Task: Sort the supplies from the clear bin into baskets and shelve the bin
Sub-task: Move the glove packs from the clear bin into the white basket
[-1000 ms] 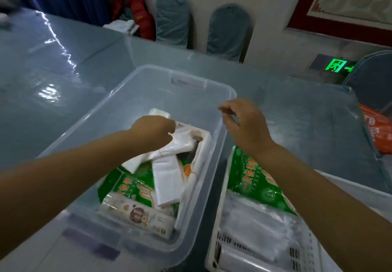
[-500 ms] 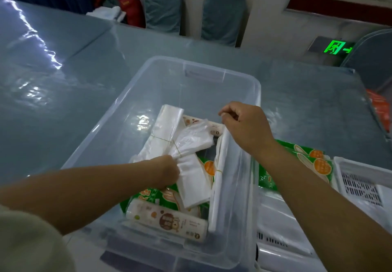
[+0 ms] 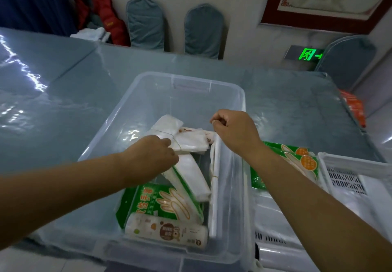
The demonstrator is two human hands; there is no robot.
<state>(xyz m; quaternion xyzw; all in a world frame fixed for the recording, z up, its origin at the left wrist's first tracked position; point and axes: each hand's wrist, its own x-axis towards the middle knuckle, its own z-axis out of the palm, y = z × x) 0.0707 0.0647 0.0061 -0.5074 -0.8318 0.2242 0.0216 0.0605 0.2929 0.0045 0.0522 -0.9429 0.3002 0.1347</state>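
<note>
The clear bin (image 3: 186,83) stands on the blue-grey table before me. Inside lie a white bundle of plastic bags (image 3: 186,142) tied with a rubber band, a green glove packet (image 3: 161,203), a white roll with a brown label (image 3: 167,232) and more white bag bundles along the right wall. My left hand (image 3: 152,157) is down in the bin, fingers closed on the white bundle. My right hand (image 3: 231,131) hovers over the bin's right rim, fingers curled with nothing seen in them. A white basket (image 3: 347,165) stands to the right, with green glove packets (image 3: 292,161) and clear bag rolls.
Two blue-covered chairs (image 3: 203,29) stand behind the table, and another chair (image 3: 347,57) at the right. A red jacket (image 3: 99,15) is heaped at the back left. An orange packet (image 3: 354,106) lies at the table's right edge. The glossy table spreads to the left.
My left hand has shifted within the bin and kept hold of the white bundle, which now lies flatter. My right hand stays over the bin's right rim. The view has moved.
</note>
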